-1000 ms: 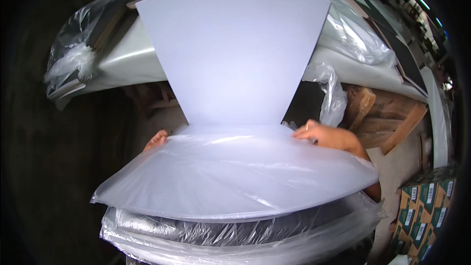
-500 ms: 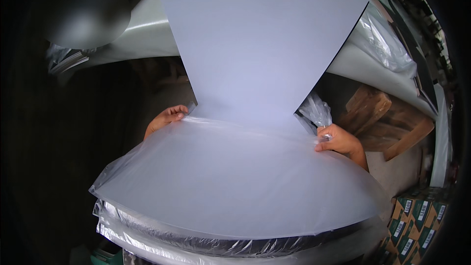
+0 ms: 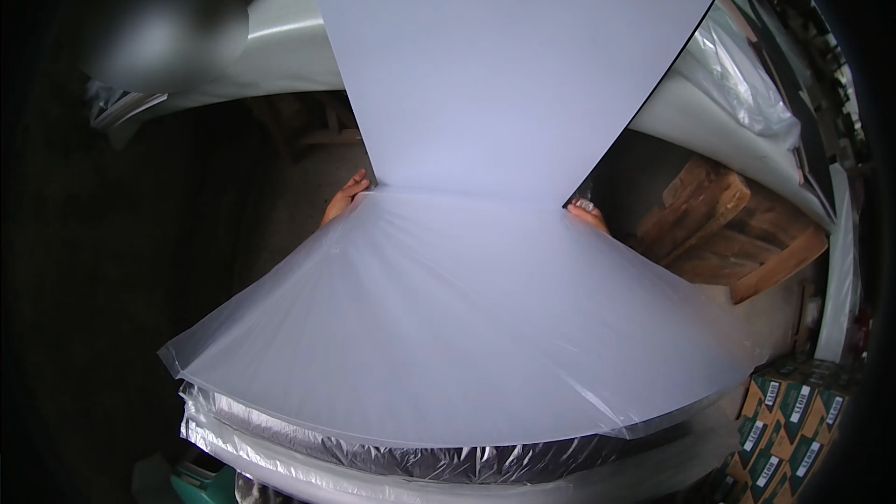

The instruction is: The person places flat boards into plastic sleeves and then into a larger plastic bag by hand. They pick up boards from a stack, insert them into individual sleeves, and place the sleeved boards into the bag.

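Note:
A large, smooth pale sheet or panel (image 3: 504,65) rises away from me, its near part covered by a clear plastic bag (image 3: 439,317). At the left end of the bag's far edge, my left hand (image 3: 345,198) is closed on the plastic, beside the panel's left edge. My right hand (image 3: 586,215) grips the plastic at the other end, by the panel's right edge. A bit of crumpled film shows over its fingers. The film partly hides both hands and wrists. Creases fan out from the bag's far edge toward its near corners.
Beneath the bag lies a stack of plastic-wrapped sheets (image 3: 411,463). Brown wooden pieces (image 3: 709,210) stand to the right, with green and brown cartons (image 3: 784,425) at the lower right. Pale curved sheets (image 3: 289,56) lie behind. A green object (image 3: 203,483) sits at the lower left.
Both hands have moved away from me, carrying the bag's far edge farther along the panel. The right hand has also shifted left, and the film is drawn into longer creases.

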Motion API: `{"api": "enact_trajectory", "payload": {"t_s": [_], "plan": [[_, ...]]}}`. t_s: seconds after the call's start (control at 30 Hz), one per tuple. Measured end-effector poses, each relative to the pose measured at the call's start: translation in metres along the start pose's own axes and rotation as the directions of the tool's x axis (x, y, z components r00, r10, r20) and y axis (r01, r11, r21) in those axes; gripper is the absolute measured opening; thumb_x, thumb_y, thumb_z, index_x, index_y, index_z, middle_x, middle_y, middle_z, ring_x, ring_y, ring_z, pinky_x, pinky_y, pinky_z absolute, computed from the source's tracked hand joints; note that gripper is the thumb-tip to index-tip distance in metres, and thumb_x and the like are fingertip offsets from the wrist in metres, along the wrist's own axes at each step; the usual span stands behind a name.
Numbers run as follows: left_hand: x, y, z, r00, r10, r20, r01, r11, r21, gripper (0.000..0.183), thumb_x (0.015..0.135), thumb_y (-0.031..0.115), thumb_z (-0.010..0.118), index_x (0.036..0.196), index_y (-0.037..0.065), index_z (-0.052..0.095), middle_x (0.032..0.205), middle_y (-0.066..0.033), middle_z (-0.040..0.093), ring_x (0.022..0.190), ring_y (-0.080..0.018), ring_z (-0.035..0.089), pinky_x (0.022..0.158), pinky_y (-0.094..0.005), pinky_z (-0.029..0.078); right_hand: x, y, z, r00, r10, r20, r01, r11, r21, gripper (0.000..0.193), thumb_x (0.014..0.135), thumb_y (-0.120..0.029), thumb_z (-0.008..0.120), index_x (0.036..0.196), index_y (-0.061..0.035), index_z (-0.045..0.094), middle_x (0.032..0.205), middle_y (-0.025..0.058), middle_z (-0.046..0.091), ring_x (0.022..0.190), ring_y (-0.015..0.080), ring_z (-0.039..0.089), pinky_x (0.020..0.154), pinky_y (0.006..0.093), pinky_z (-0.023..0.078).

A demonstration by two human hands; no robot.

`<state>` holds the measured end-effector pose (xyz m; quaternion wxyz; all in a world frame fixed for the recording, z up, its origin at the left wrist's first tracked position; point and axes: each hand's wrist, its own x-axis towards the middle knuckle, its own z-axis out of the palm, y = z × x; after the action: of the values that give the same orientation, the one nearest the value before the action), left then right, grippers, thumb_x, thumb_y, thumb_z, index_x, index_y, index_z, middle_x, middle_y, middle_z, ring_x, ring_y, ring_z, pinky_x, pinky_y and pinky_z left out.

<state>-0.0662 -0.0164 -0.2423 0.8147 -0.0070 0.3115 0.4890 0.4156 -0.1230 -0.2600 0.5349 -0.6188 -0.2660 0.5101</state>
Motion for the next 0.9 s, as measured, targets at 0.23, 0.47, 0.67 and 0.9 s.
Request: {"api": "enact_trajectory", "payload": {"t_s": [0.23,0.47,0.67,0.9], "plan": [[-0.017,0.097,0.062,0.864,0.484,0.137,-0.498,0.785,0.369,0.019,0.082,0.024,0.056,0.098,0.014,0.053,0.078,0.0034,0.054,0.064,-0.0075,0.048,0.055,-0.0209,0.038,-0.034,-0.194,0.013,0.384,-0.693,-0.610,0.803,0.576,-0.149,0.020,0.088,-0.016,0.048,0.099,-0.0003,0.051,0.065,-0.0013,0.042,0.053,0.0059,0.033,0.048,0.0193,0.029],[-0.169,-0.013,0.319,0.517,-0.085,0.852,-0.856,-0.055,0.514,0.047,0.075,0.045,0.062,0.095,0.003,0.054,0.079,-0.0029,0.048,0.072,-0.0106,0.045,0.055,-0.0207,0.032,-0.162,-0.290,0.213,0.505,-0.423,0.753,0.059,0.887,0.458,0.060,0.090,-0.036,0.030,0.139,-0.0097,0.008,0.139,0.0072,0.017,0.123,0.0198,0.026,0.096,0.0399,0.031],[-0.152,-0.051,0.285,0.744,0.000,0.668,-0.515,0.636,0.574,0.014,0.080,0.005,0.061,0.088,0.004,0.049,0.081,-0.0010,0.051,0.077,-0.0080,0.050,0.065,-0.0221,0.046,-0.146,-0.260,0.203,0.569,-0.373,0.732,0.124,0.920,0.372,0.046,0.086,-0.018,0.038,0.129,-0.0021,0.031,0.134,0.0097,0.031,0.115,0.0172,0.037,0.096,0.0345,0.030],[-0.150,-0.049,0.284,0.727,0.010,0.686,-0.634,0.392,0.666,0.009,0.083,0.004,0.057,0.091,0.003,0.053,0.081,-0.0008,0.055,0.070,-0.0049,0.048,0.061,-0.0205,0.041,-0.142,-0.245,0.202,0.720,-0.457,0.521,0.357,0.889,0.287,0.012,0.082,-0.008,0.058,0.091,-0.0008,0.060,0.076,0.0010,0.057,0.073,0.0059,0.052,0.069,0.0212,0.043]]}}
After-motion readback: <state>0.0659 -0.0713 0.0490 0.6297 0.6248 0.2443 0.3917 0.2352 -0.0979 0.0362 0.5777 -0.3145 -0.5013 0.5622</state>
